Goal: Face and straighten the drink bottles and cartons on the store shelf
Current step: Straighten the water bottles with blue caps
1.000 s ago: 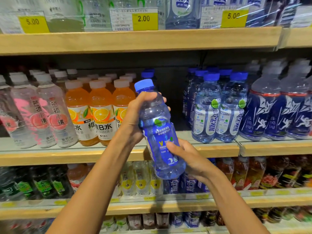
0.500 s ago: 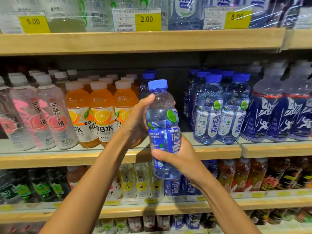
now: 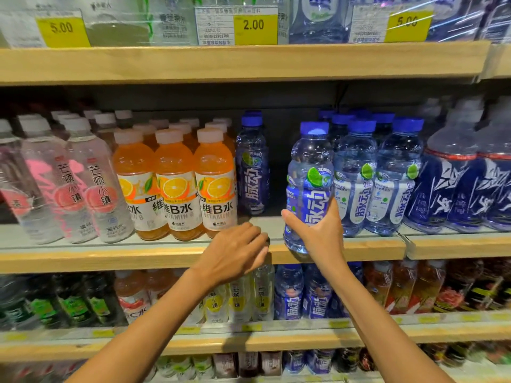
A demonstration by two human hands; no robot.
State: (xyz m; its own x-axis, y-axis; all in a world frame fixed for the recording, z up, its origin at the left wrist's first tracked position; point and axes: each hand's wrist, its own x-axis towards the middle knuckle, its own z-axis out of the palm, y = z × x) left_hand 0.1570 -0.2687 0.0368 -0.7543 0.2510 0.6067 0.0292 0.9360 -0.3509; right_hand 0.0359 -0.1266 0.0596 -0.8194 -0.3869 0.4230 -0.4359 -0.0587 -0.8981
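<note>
Head view | I saw right hand [image 3: 318, 233] grasping blue bottle [image 3: 309, 172] low on its label — upright, right of orange bottles [image 3: 177, 183], across a gap | left hand [image 3: 235, 252] loosely curled, holding nothing — just below-right of orange bottles

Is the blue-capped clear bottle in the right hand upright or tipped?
Upright: the blue-capped clear bottle has its cap roughly above its base, label facing out; the right hand grips its lower half.

Pale wooden shelf boards [image 3: 166, 62] span the view at twelve and six o'clock; a dark grey back panel [image 3: 282, 150] lies between; yellow price tags [image 3: 255, 26] at twelve.
</note>
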